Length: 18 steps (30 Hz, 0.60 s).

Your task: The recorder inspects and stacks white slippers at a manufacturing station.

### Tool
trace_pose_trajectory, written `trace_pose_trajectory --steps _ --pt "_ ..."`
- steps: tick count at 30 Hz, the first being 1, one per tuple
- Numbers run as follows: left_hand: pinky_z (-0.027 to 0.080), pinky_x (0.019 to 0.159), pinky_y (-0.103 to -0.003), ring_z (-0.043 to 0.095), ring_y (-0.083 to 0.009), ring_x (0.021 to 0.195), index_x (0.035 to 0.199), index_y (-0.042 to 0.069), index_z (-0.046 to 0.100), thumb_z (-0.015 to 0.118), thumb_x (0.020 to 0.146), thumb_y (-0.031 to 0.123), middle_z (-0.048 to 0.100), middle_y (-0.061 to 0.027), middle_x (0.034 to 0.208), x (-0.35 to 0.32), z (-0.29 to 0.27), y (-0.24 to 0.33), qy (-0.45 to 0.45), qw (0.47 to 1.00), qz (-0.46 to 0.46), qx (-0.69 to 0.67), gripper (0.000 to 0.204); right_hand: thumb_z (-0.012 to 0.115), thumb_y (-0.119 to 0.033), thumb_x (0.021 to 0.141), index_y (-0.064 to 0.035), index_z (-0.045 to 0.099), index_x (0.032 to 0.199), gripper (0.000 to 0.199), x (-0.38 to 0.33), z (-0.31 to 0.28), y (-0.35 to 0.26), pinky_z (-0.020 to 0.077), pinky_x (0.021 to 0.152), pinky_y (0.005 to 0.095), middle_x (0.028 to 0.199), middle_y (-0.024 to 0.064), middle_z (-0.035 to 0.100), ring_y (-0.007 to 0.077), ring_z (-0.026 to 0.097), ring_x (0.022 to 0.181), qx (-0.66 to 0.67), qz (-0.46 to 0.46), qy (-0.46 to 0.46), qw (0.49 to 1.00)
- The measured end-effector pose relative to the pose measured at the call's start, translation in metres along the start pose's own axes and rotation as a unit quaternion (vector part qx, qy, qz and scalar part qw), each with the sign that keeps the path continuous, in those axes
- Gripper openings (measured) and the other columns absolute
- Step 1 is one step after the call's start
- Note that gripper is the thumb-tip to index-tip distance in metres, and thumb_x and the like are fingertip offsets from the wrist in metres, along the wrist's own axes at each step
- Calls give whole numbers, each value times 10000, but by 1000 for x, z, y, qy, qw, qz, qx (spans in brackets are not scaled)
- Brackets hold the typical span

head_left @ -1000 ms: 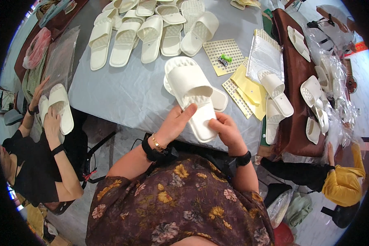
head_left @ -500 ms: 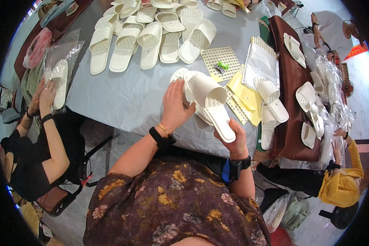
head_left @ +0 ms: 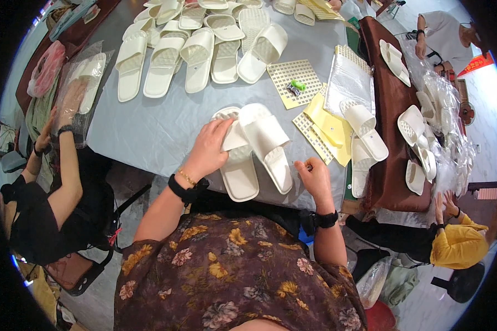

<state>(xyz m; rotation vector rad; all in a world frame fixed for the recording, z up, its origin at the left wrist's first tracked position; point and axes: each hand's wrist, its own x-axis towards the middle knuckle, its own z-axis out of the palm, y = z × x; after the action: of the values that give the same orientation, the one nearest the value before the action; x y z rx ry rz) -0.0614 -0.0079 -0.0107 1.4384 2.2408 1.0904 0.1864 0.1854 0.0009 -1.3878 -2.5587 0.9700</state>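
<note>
My left hand grips a white slipper by its upper near the toe, fingers over the strap. A second white slipper lies beside it, partly overlapping, its toe end close to my left fingertips. To the right of the slippers' heels is my right hand, its fingers curled closed and touching neither slipper. A tiny dark spot shows at those fingers; I cannot make out what they hold. Sheets of small stickers and yellow backing paper lie on the table just beyond that hand.
Several white slippers fill the far part of the grey-covered table. More slippers lie at the right, by a brown-covered table. A co-worker at left handles a bagged slipper; others are at the right.
The slippers have come left and down, now fanned side by side. My right hand has let go of the slipper's heel and curled its fingers. My left hand has shifted left.
</note>
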Motion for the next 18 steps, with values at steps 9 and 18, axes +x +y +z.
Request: trace_pose_trajectory --steps 9,18 --pt "380 1064 -445 467 -395 1212 1351 3 473 587 668 12 513 -202 1278 -19 -1 0 47 998 31 15 692 783 -212 768 -8 619 808 264 -18 19 -50 461 596 368 743 125 578 237 569 648 113 -183 34 976" --pt "386 1063 -439 462 -387 1225 1361 55 488 617 674 42 511 -191 1280 -31 -10 8 40 999 -23 -27 699 771 -214 761 -27 577 827 278 -4 11 -60 455 621 376 787 94 584 261 576 684 47 -246 13 968"
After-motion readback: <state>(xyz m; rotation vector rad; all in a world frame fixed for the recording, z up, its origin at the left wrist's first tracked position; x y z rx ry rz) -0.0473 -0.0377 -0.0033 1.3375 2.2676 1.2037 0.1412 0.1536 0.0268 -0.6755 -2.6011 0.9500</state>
